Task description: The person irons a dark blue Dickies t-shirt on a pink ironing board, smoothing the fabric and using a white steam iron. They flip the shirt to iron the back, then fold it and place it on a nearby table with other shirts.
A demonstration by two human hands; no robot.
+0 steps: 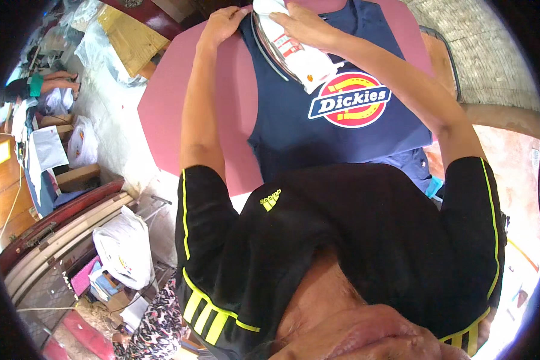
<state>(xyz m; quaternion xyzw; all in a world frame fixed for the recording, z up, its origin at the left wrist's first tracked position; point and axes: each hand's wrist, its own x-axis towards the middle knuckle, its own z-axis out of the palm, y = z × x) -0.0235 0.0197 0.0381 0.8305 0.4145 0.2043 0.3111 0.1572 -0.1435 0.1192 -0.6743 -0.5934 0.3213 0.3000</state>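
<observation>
A navy sleeveless top (pixel 342 138) with a large round red-and-yellow print lies spread on a pink padded board (pixel 192 114). My right hand (pixel 303 27) is closed round the far end of a white clothes iron (pixel 297 57) with red markings. The iron rests on the upper left of the top, and dark curved strips run along its left side. At the top's far left shoulder, my left hand (pixel 225 23) reaches in with its fingers drawn together at the fabric's edge. Its fingertips are small and partly out of sight.
Folded blue cloth (pixel 402 165) lies at the board's near right. Beside the board on the left are a white plastic bag (pixel 124 247), boxes and long wooden rails (pixel 72 237). Another person's legs (pixel 60 80) show at far left. A woven mat (pixel 486 54) is at far right.
</observation>
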